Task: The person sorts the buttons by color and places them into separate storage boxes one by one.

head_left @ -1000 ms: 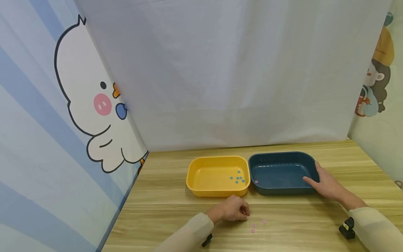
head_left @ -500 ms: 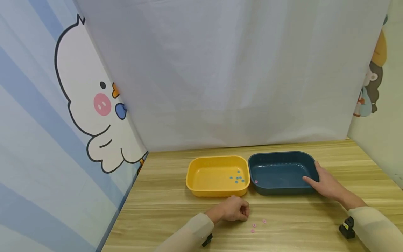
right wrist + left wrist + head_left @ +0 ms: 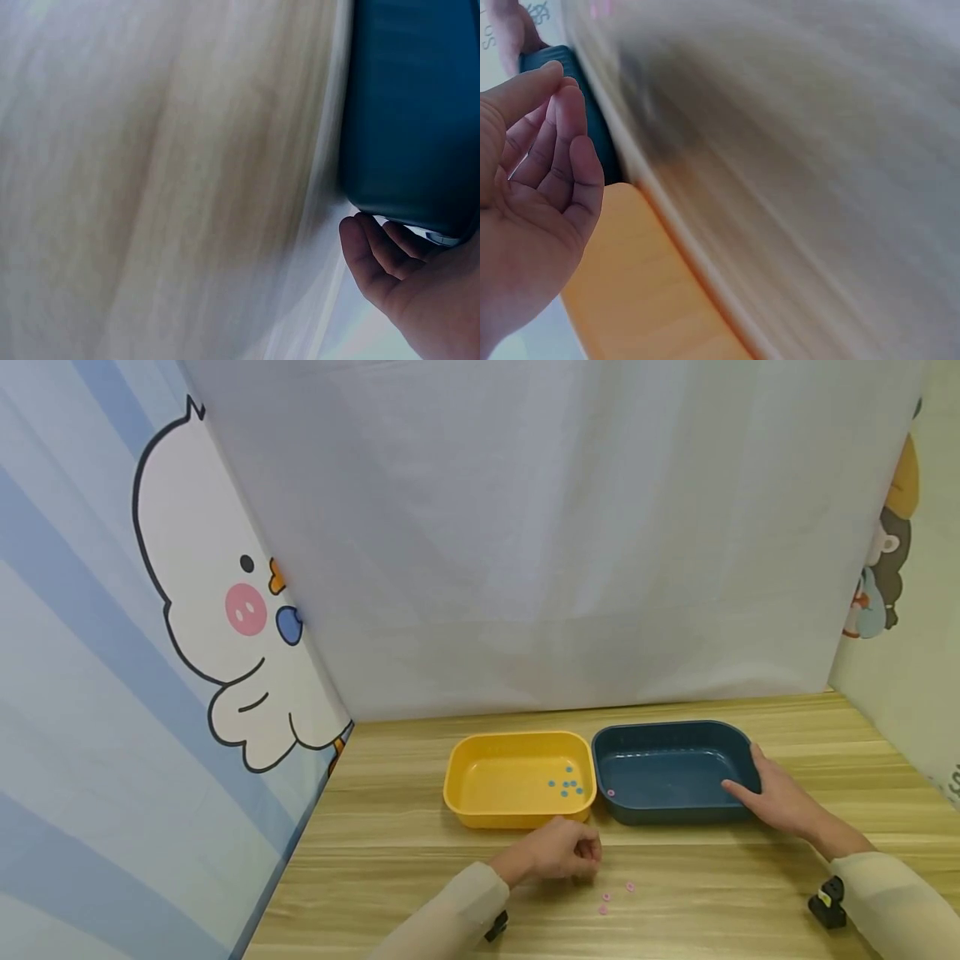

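My left hand (image 3: 558, 850) is just above the table in front of the yellow tray (image 3: 480, 820). Its thumb and index fingertips pinch together, and a sliver of pink, like a small pink ring, shows at the fingertips (image 3: 568, 82). Several small pink rings (image 3: 607, 897) lie on the table to the right of this hand. The dark blue tray (image 3: 675, 816) stands beside the yellow one, with one pink ring (image 3: 611, 793) in its front left corner. My right hand (image 3: 783, 802) holds that tray's right end, thumb over the rim and fingers along the outside wall.
Several small blue rings (image 3: 566, 785) lie in the right part of the yellow tray. The wood-grain table (image 3: 720, 893) ends at a white curtain (image 3: 570, 543) behind the trays. A printed cloth (image 3: 225, 610) hangs along the left side.
My left hand has risen from the table and shifted slightly right, its thumb and finger still pinched. The right hand and both trays keep their places.
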Demonstrator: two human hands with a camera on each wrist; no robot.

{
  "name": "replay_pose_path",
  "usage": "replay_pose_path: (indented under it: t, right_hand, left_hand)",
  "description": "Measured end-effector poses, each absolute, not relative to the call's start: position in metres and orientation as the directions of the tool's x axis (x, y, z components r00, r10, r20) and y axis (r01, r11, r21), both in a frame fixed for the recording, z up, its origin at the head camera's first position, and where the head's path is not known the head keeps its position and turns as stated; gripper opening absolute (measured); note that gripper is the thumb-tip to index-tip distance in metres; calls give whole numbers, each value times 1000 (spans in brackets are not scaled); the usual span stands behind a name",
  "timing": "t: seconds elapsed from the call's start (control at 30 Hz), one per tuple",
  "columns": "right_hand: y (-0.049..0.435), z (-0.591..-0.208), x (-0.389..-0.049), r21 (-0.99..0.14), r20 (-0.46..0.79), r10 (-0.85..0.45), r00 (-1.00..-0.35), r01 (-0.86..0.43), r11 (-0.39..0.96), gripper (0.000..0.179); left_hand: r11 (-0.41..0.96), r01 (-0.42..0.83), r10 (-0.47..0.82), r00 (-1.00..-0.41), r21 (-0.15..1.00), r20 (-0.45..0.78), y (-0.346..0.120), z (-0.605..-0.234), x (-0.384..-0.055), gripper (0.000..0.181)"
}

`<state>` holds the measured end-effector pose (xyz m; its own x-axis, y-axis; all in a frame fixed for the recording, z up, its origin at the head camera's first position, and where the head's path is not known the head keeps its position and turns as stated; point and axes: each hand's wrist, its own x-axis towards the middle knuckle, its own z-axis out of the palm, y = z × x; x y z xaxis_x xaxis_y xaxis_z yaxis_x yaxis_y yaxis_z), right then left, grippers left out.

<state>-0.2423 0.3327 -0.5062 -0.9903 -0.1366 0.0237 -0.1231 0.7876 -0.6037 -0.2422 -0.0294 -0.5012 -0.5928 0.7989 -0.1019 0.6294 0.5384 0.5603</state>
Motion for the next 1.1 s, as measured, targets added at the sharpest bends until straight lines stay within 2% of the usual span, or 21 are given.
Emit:
replay_pose_path:
  t: [0.47,0.67,0.97,1.1]
  right_hand:
    - [336,-509,-245,-597,23,-139,-990,-125,793,97]
    - [334,-508,-245,-597,27,-141,-990,-129,792,96]
    - [333,-508,-244,-597,27,-142,-989,-130,791,97]
    - [333,-507,-244,-595,26,-140,-990,-128,793,96]
  left_hand:
    - [509,632,789,-614,585,-24,-20,-478,-248,3]
    - [509,594,766,-643,623,-11,-18,-471,-252,1]
    - [516,527,719,-695,675,-7,-12,-462,-264,11]
    - [526,517,700,-714,675,2,-7,-457,-270,9]
